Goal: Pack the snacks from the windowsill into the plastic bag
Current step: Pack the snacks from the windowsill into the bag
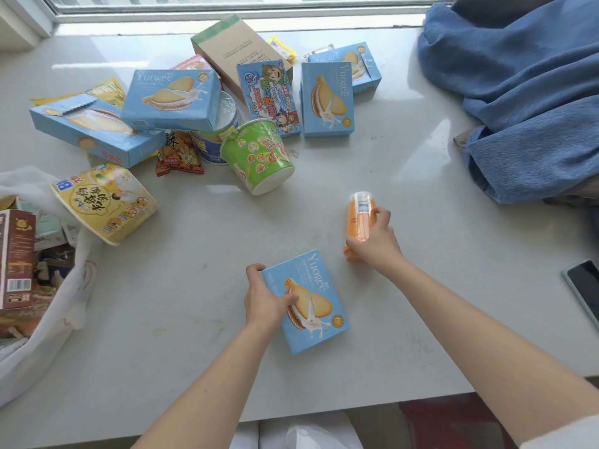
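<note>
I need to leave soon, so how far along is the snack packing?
Some boxes already sit in the plastic bag. The left hand grips a blue biscuit box and the right hand an orange bottle. Much remains: the pile of boxes and the green cup.

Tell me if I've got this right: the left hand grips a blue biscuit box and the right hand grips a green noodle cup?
Not quite. In the head view the right hand grips an orange packet; the green noodle cup lies untouched farther back. The left hand does grip the blue biscuit box.
</note>
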